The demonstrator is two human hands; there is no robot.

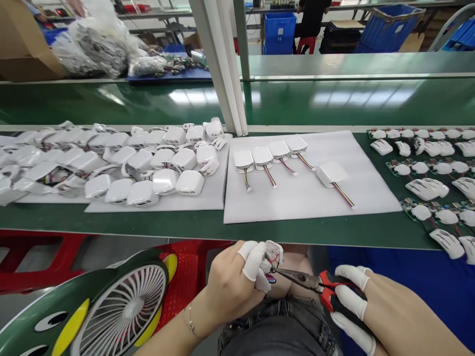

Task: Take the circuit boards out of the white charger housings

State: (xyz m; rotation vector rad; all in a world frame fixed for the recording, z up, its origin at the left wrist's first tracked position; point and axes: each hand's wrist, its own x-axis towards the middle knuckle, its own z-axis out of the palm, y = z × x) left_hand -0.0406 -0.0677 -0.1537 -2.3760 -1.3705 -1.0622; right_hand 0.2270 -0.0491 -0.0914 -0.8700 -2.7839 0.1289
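Note:
My left hand (237, 269), with white covers on its fingertips, is closed round a small white plastic housing (273, 251) that has coloured wires inside it. In my right hand (358, 301), also in finger covers, is a pair of needle-nose pliers (309, 282) with red and black handles. The tips of the pliers touch or reach into the wires at the housing; exactly what they grip is too small to make out. Both hands are over my lap, in front of the bench edge. Beyond them several white housings with wire leads (332, 174) lie on a white foam sheet (267, 207).
Many white housings (143, 193) crowd the bench on the left. Green circuit boards with white parts (421, 212) line the right side. A white post (222, 69) rises behind the foam sheet. A green fan (133, 306) and red stool (185, 277) stand at lower left.

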